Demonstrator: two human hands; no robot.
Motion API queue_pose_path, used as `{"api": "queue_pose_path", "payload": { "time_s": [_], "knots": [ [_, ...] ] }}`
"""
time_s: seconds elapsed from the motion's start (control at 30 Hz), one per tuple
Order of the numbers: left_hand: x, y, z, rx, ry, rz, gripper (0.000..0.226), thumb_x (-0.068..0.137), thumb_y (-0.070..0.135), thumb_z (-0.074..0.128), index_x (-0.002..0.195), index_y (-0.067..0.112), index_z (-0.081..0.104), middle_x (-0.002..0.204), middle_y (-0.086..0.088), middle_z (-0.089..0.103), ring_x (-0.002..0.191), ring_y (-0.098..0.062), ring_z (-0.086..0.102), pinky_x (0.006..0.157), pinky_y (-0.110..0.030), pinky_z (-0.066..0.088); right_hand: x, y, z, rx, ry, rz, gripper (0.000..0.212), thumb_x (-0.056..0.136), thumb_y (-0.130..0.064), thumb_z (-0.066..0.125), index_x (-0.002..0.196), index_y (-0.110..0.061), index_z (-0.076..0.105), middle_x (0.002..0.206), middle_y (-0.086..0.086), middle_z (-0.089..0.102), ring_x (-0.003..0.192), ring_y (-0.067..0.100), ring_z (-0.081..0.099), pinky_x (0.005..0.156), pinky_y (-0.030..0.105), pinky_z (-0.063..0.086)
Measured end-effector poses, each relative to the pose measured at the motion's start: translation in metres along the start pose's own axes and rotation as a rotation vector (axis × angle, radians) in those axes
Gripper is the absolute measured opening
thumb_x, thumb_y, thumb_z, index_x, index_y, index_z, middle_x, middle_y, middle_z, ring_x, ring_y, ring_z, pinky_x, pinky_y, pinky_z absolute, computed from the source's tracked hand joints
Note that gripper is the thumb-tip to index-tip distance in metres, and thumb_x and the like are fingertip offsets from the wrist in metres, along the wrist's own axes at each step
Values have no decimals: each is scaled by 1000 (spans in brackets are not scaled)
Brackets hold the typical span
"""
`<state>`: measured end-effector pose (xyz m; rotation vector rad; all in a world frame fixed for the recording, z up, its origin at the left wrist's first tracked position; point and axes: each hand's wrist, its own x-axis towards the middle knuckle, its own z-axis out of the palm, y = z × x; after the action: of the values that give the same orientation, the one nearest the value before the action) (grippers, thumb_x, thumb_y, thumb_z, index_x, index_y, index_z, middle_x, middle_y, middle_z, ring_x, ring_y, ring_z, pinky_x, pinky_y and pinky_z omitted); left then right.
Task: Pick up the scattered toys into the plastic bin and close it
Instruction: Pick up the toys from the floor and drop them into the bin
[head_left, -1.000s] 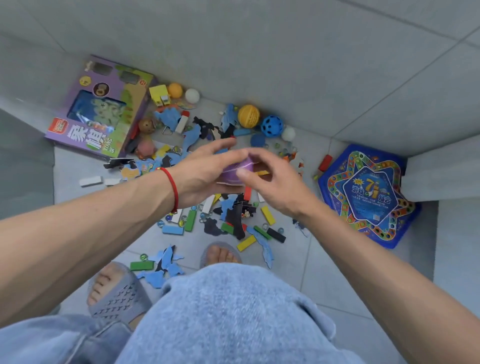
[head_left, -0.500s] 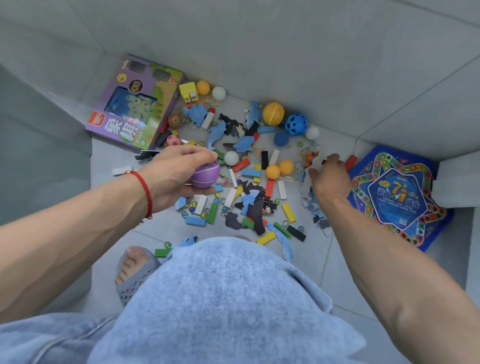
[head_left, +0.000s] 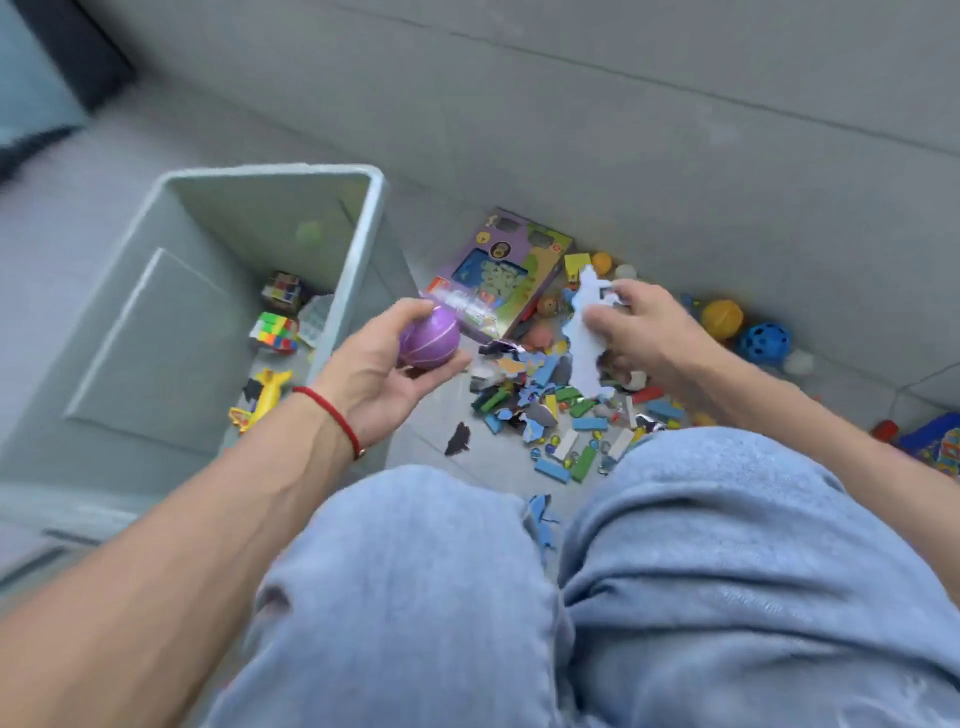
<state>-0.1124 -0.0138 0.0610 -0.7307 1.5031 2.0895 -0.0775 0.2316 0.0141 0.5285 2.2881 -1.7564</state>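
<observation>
My left hand (head_left: 379, 364) grips a purple ball (head_left: 429, 338), just right of the open grey plastic bin (head_left: 358, 249) on the left. Inside the bin lie puzzle cubes (head_left: 274, 331) and a yellow toy plane (head_left: 265, 397). My right hand (head_left: 644, 327) pinches a pale, flat, jagged foam piece (head_left: 584, 332) above the pile of scattered toys (head_left: 561, 415): coloured blocks, blue puzzle pieces and marbles on the floor by the wall.
A purple toy box (head_left: 511, 270) lies beside the bin. A yellow ball (head_left: 722, 318), a blue holed ball (head_left: 764, 343) and a white ball sit along the wall. A blue game board (head_left: 935, 441) shows at the right edge. My knees in jeans fill the foreground.
The view swung left, bringing the bin into sight. My left hand carried the purple ball toward the bin. My right hand picked a pale foam piece from the pile.
</observation>
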Motion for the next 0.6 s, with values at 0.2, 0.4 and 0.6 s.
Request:
{"api": "queue_pose_path", "payload": {
  "time_s": [0.2, 0.4, 0.6],
  "knots": [
    [-54, 73, -85, -226, 173, 296, 48, 91, 15, 57, 136, 4, 44, 121, -23, 53, 110, -33, 63, 99, -43, 54, 1, -167, 107, 224, -552, -29, 31, 101, -25, 57, 121, -4, 47, 112, 22, 61, 78, 28, 74, 74, 38, 63],
    [-61, 64, -106, -49, 272, 440, 15, 95, 8, 50, 110, 7, 54, 106, -15, 54, 98, -33, 62, 89, -42, 59, 2, -171, 128, -385, -541, -225, 32, 101, -27, 54, 120, -1, 58, 115, 18, 64, 87, 28, 72, 78, 44, 62],
    [-5, -7, -63, 431, 108, 321, 18, 91, -1, 57, 100, 12, 66, 93, -10, 61, 84, -22, 63, 71, -34, 59, 22, -54, 65, -1167, -494, -183, 31, 94, -35, 52, 113, -14, 65, 109, 9, 72, 91, 27, 69, 82, 41, 58]
  ]
}}
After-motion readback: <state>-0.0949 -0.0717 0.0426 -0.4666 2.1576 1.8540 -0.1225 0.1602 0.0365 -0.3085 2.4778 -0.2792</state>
